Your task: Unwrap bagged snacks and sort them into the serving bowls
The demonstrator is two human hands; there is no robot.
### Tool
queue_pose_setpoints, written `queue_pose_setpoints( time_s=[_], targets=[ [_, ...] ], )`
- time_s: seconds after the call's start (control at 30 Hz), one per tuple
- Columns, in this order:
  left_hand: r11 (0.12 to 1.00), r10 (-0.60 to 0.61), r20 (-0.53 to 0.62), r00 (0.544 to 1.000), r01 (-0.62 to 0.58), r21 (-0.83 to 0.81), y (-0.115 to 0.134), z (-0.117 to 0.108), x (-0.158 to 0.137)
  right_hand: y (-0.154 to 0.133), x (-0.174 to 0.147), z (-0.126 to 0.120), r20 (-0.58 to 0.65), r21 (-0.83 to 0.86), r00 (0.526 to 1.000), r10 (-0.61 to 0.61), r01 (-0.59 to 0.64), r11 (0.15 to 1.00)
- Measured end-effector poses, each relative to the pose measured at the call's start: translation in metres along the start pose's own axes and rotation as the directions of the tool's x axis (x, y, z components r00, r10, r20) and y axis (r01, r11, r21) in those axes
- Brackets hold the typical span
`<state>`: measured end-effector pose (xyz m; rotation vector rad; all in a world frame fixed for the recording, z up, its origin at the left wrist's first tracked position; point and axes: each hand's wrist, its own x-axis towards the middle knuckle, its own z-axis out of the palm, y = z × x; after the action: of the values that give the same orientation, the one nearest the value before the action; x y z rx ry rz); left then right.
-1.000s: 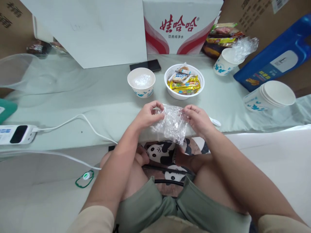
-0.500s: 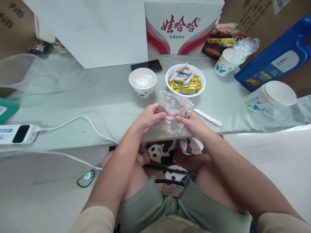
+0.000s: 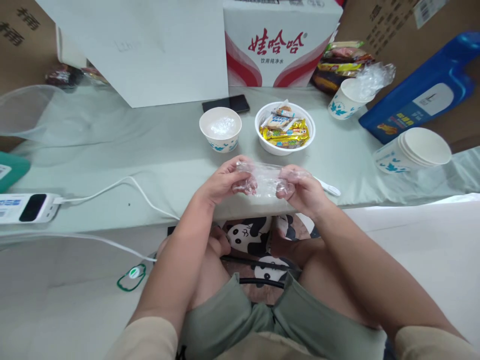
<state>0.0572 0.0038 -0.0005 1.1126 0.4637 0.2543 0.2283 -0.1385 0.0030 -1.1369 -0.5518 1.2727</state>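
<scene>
A thin, clear sheet of plastic film (image 3: 265, 176) stretches between my hands near the table's front edge. My left hand (image 3: 229, 179) pinches its left end, thumb against fingers. At the other end, my right hand (image 3: 302, 187) grips a bunched part of the film. Behind my left hand stands a paper cup (image 3: 220, 131) with crumpled clear plastic inside. A white bowl (image 3: 262, 142) of wrapped snacks sits just beyond the film. From behind my right hand pokes a white plastic handle (image 3: 330, 187), its other end hidden.
A phone (image 3: 225, 103) lies behind the cup. To the right are stacked paper cups (image 3: 408, 150), a cup holding clear plastic (image 3: 347, 100) and a leaning blue bottle (image 3: 416, 90). A white cable (image 3: 138, 189) runs from a power bank (image 3: 30, 207) at left.
The crumpled film has been pulled out wider and flatter between my hands. My right hand has shifted slightly right, covering more of the white handle.
</scene>
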Motion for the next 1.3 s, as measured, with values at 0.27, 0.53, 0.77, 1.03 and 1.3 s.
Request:
queue_pose_setpoints(
  time_s=[0.27, 0.53, 0.77, 1.03, 1.3],
  targets=[
    [0.997, -0.081, -0.192, 0.978, 0.082, -0.003, 0.006, -0.012, 0.005, 0.006, 0.002, -0.004, -0.096, -0.384, 0.995, -0.024, -0.014, 0.923],
    [0.942, 0.263, -0.426, 0.866, -0.135, 0.307, 0.0, -0.015, 0.007, 0.009, 0.006, 0.021, -0.299, -0.525, 0.901, -0.313, 0.118, 0.843],
    [0.876, 0.438, -0.176, 0.882, -0.374, 0.304, -0.002, 0.0, -0.013, 0.022, 0.008, 0.049, -0.117, -0.501, 0.892, -0.437, 0.327, 0.801],
    [0.917, 0.398, -0.126, 0.909, -0.398, 0.023, 0.009, -0.021, -0.027, 0.01, 0.014, 0.085, -0.053, -0.684, 0.85, -0.525, 0.352, 0.639],
    [0.909, 0.371, -0.478, 0.796, -0.416, 0.014, 0.02, -0.035, -0.027, -0.041, 0.083, 0.094, -0.012, -0.832, 0.832, -0.555, 0.299, 0.467]
  ],
)
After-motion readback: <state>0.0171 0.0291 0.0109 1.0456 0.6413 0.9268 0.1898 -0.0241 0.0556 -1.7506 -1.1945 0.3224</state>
